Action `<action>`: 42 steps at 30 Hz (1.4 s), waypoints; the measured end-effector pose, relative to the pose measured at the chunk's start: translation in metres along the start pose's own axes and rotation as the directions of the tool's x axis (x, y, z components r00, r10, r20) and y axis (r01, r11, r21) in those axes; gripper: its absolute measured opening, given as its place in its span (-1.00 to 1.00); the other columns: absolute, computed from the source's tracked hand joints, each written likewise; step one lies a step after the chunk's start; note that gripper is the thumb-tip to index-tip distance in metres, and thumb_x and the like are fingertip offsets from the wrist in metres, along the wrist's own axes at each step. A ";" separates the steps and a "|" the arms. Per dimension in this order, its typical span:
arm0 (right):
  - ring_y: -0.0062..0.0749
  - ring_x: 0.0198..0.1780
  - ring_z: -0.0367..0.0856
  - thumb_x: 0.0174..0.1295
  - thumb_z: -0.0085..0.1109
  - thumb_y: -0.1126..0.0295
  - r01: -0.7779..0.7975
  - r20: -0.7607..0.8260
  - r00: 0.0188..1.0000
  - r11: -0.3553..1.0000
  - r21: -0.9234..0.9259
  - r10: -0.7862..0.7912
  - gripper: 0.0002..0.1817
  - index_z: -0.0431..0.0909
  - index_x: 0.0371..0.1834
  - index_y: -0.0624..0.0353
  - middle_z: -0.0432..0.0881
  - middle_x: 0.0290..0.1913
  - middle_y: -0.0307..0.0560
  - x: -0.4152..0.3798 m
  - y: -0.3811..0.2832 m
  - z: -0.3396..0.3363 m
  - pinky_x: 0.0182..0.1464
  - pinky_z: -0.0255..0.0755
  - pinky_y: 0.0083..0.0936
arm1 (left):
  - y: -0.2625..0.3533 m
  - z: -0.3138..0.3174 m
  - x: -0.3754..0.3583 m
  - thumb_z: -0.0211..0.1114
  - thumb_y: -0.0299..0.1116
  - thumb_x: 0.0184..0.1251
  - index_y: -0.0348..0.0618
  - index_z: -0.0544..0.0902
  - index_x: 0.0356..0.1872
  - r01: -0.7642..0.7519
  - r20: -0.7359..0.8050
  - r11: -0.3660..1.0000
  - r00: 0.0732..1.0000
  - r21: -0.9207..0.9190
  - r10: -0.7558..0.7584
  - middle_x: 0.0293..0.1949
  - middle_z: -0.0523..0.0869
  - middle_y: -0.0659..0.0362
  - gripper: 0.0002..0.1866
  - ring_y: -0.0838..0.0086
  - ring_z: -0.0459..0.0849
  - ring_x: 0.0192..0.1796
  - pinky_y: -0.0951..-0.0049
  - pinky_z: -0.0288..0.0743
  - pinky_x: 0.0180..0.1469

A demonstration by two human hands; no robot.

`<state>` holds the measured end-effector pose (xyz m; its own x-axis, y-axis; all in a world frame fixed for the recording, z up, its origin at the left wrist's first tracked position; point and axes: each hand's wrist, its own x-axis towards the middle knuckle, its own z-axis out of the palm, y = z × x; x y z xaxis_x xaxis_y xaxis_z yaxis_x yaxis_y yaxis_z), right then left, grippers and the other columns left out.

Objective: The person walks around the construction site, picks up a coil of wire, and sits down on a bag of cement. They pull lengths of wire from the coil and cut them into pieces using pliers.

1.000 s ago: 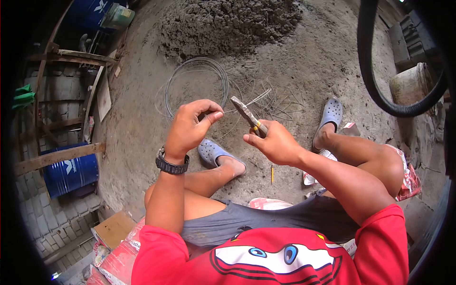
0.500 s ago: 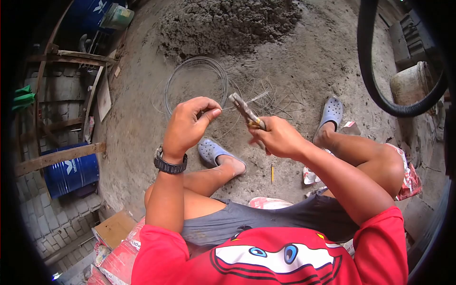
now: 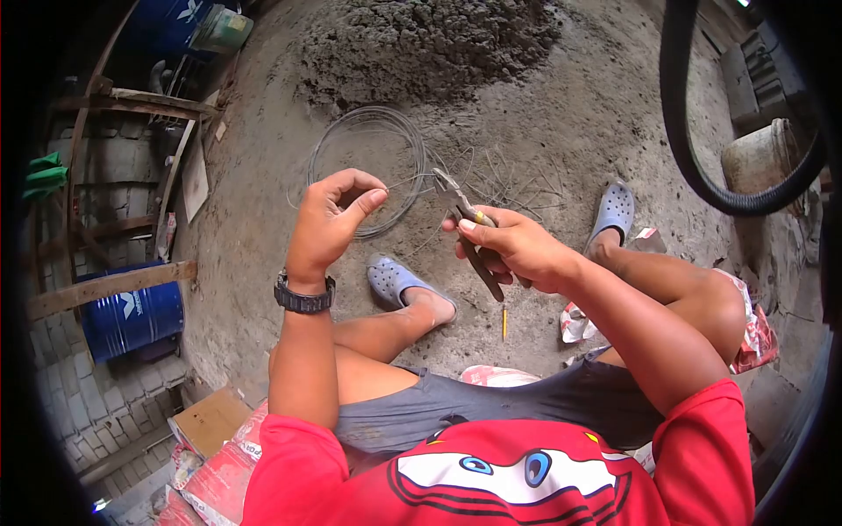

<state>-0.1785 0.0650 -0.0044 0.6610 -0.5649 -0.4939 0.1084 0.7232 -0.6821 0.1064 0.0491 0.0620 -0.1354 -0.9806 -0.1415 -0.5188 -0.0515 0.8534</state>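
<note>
Bare dirt floor [image 3: 263, 237], dark mound of sand or mortar [image 3: 421, 39] at top, fisheye edges black all round. Seated low, knees up, grey clogs on both feet: left clog [image 3: 395, 279], right clog [image 3: 612, 210].

Left hand [image 3: 329, 223] raised, thumb and forefinger pinched shut on a thin wire strand [image 3: 405, 182]; strand barely visible against the ground, hard to trace where it ends. Black wristwatch [image 3: 303, 296] on that wrist.

Right hand [image 3: 509, 250] closed round the pliers [image 3: 465, 223], handles spread, lower handle poking out below the fingers. Pliers nose at the wire strand just right of the left fingertips; can't tell whether nose is biting it or only touching.

Wire coil [image 3: 368, 167] lying flat on the floor behind the hands, partly covered by the left hand. Loose cut pieces [image 3: 509, 180] scattered right of the coil, tangled, count unreadable.

Small yellow stick, maybe a pencil [image 3: 504, 323], on the floor between the legs.

Black hose [image 3: 693, 149] loops through top right, cut off by frame. Bucket [image 3: 759, 153] behind it, partly hidden. Blue drum [image 3: 132, 317] at left behind a plank [image 3: 105, 287]. Cardboard box [image 3: 210, 422] bottom left.
</note>
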 end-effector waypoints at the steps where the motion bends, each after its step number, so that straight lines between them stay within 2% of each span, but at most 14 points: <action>1: -0.68 -0.51 0.45 0.70 0.06 0.07 -0.031 0.048 0.998 1.000 -0.007 0.031 -0.57 0.54 0.39 0.11 0.73 -0.04 -0.21 0.000 -0.002 -0.001 -0.51 0.28 -0.64 | 0.000 -0.002 -0.001 0.45 -0.42 0.51 -0.29 0.79 -0.15 0.005 0.010 1.000 1.000 -0.030 -0.004 -0.26 0.79 0.30 -0.87 0.66 0.67 -0.16 0.57 0.54 -0.05; 5: -0.78 -0.58 0.30 0.68 0.07 0.01 -0.119 0.255 0.965 0.970 0.210 0.064 -0.62 0.61 0.21 0.06 0.72 -0.22 -0.36 -0.013 -0.015 -0.004 -0.55 0.18 -0.60 | -0.012 -0.012 0.003 0.47 -0.40 0.50 -0.29 0.79 -0.17 -0.092 0.019 0.993 0.995 -0.079 0.094 -0.25 0.79 0.30 -0.86 0.65 0.66 -0.18 0.55 0.52 -0.08; 8: -0.83 -0.61 0.18 0.68 0.06 -0.06 -0.117 0.168 0.982 0.982 0.147 0.092 -0.58 0.62 0.15 0.07 0.73 -0.25 -0.40 -0.011 -0.021 -0.004 -0.56 0.08 -0.65 | -0.019 -0.023 0.005 0.49 -0.37 0.48 -0.29 0.78 -0.21 -0.126 -0.038 0.991 0.992 -0.053 0.124 -0.28 0.78 0.31 -0.83 0.64 0.64 -0.24 0.55 0.51 -0.12; 10: -0.58 -0.62 0.49 0.67 0.04 0.13 -0.157 0.007 0.987 0.986 -0.051 0.158 -0.70 0.61 0.09 0.12 0.78 -0.28 -0.21 -0.004 -0.022 -0.011 -0.59 0.32 -0.45 | -0.018 -0.030 0.000 0.50 -0.36 0.46 -0.29 0.78 -0.23 -0.063 -0.025 0.996 0.998 0.068 0.065 -0.32 0.78 0.29 -0.83 0.62 0.63 -0.26 0.53 0.50 -0.13; 11: -0.30 -0.47 0.65 0.61 0.04 0.22 -0.050 -0.136 0.987 0.644 -0.763 -0.085 -0.73 0.61 0.05 0.17 0.80 -0.25 -0.07 -0.003 -0.012 -0.023 -0.44 0.47 -0.27 | -0.015 -0.031 -0.003 0.51 -0.36 0.44 -0.28 0.78 -0.25 0.000 -0.016 0.982 1.000 0.189 0.003 -0.35 0.78 0.28 -0.82 0.61 0.62 -0.29 0.52 0.49 -0.15; 12: -0.03 -0.33 0.80 0.55 0.03 0.32 -0.103 -0.057 0.936 -0.116 -0.988 -0.348 -0.77 0.61 0.02 0.22 0.82 -0.22 0.07 -0.003 -0.009 -0.028 -0.28 0.62 -0.09 | -0.006 -0.028 -0.005 0.51 -0.36 0.44 -0.28 0.78 -0.25 -0.003 -0.009 0.982 1.000 0.191 0.004 -0.35 0.78 0.28 -0.82 0.61 0.62 -0.29 0.52 0.49 -0.15; 15: 0.23 -0.01 0.84 0.31 0.10 0.48 -0.287 -0.280 0.955 -0.066 -0.956 -0.099 -0.72 0.70 0.00 0.33 0.82 -0.06 0.30 -0.004 -0.007 -0.036 0.05 0.70 0.01 | 0.007 -0.019 -0.004 0.50 -0.43 0.31 -0.30 0.75 -0.29 -0.080 0.091 0.886 0.995 0.457 0.043 -0.39 0.77 0.01 -0.86 0.22 0.69 -0.35 0.29 0.52 -0.23; 22: 0.17 0.10 0.83 0.25 0.14 0.49 -0.374 -0.373 0.925 0.011 -0.927 0.067 -0.72 0.79 -0.11 0.36 0.81 0.01 0.35 0.000 0.001 -0.034 0.12 0.69 -0.04 | -0.006 -0.028 0.001 0.49 -0.39 0.34 -0.28 0.75 -0.25 -0.194 -0.061 0.813 0.961 0.549 0.270 -0.39 0.78 0.02 -0.84 0.22 0.70 -0.36 0.29 0.53 -0.22; 24: 0.19 0.11 0.82 0.22 0.14 0.50 -0.308 -0.304 0.928 -0.016 -0.951 0.213 -0.69 0.79 -0.08 0.39 0.81 0.00 0.34 0.000 -0.001 -0.031 0.14 0.67 -0.04 | 0.009 -0.022 -0.006 0.48 -0.37 0.38 -0.27 0.75 -0.24 0.064 -0.010 0.880 0.998 0.471 -0.067 -0.40 0.78 0.03 -0.84 0.20 0.74 -0.30 0.27 0.56 -0.16; 28: 0.20 0.13 0.81 0.23 0.11 0.48 -0.306 -0.293 0.906 -0.004 -0.952 0.304 -0.66 0.79 -0.03 0.40 0.81 0.00 0.36 0.001 -0.002 -0.030 0.16 0.66 -0.03 | -0.012 -0.022 0.001 0.45 -0.34 0.46 -0.31 0.73 -0.21 0.061 -0.104 0.902 0.994 0.428 -0.018 -0.40 0.74 0.13 -0.80 0.44 0.67 -0.31 0.42 0.52 -0.16; 30: 0.29 0.07 0.78 0.44 0.17 0.20 -0.232 -0.216 0.945 0.036 -0.972 0.246 -0.64 0.78 -0.07 0.31 0.80 -0.06 0.35 0.000 0.001 -0.032 0.13 0.62 0.09 | -0.024 -0.026 0.005 0.46 -0.30 0.44 -0.24 0.73 -0.24 -0.029 -0.210 0.901 0.969 0.434 0.132 -0.30 0.77 0.14 -0.80 0.35 0.72 -0.20 0.27 0.57 0.07; 34: 0.31 0.06 0.76 0.51 0.17 0.13 -0.202 -0.191 0.967 0.050 -0.978 0.168 -0.60 0.74 -0.04 0.30 0.79 -0.10 0.35 -0.002 -0.020 -0.019 0.12 0.59 0.11 | -0.075 -0.019 0.012 0.50 -0.25 0.39 -0.14 0.76 -0.26 -0.062 -0.198 0.732 0.944 0.679 0.263 -0.12 0.78 0.08 -0.81 0.14 0.75 0.09 -0.15 0.36 0.48; 36: 0.23 0.14 0.77 0.49 0.14 0.17 -0.206 -0.198 0.977 0.123 -0.971 0.076 -0.62 0.74 0.02 0.29 0.80 0.01 0.34 -0.012 -0.038 -0.006 0.20 0.59 0.06 | -0.123 -0.003 0.010 0.50 -0.17 0.39 -0.06 0.79 -0.21 0.062 -0.202 0.708 0.973 0.703 0.115 -0.04 0.78 0.10 -0.81 0.11 0.70 0.21 -0.45 0.01 0.62; 42: 0.27 0.07 0.75 0.55 0.11 0.16 -0.141 -0.139 0.990 0.081 -0.987 0.033 -0.64 0.69 -0.06 0.29 0.79 -0.07 0.31 -0.023 -0.041 -0.003 0.14 0.56 0.12 | -0.254 0.055 -0.021 0.37 0.02 0.46 0.04 0.86 -0.13 0.340 0.078 0.557 0.800 0.758 -0.595 -0.01 0.88 0.07 -0.69 0.03 0.74 0.28 -0.55 -0.19 0.63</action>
<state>-0.2001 0.0469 0.0332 0.5549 -0.5901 -0.5865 -0.8171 -0.2541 -0.5175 0.1942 0.0935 -0.1791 0.1341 -0.7389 -0.6604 -0.9746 -0.2189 0.0470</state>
